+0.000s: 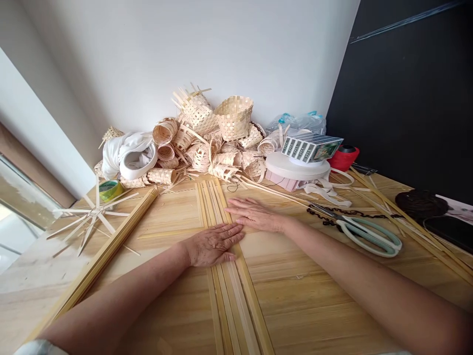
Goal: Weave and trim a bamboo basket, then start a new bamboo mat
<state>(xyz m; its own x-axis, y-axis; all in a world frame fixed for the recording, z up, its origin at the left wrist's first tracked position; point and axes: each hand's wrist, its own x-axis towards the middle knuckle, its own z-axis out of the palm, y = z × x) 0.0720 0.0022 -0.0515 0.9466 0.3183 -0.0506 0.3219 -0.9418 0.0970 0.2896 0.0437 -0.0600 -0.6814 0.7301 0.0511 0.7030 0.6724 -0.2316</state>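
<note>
Several long flat bamboo strips lie side by side on the wooden table, running from the front edge toward the back. My left hand rests flat across them, palm down, fingers pointing right. Just beyond it, my right hand lies flat with its fingertips over the strips' right edge. The fingers of both hands are stretched out. A single cross strip sticks out to the left of the lengthwise ones; its right part is hidden near my left hand.
Woven baskets are heaped by the wall. At left lie a strip bundle, a star of strips and a tape roll. Scissors, a red spool and boxes on a white disc are at right.
</note>
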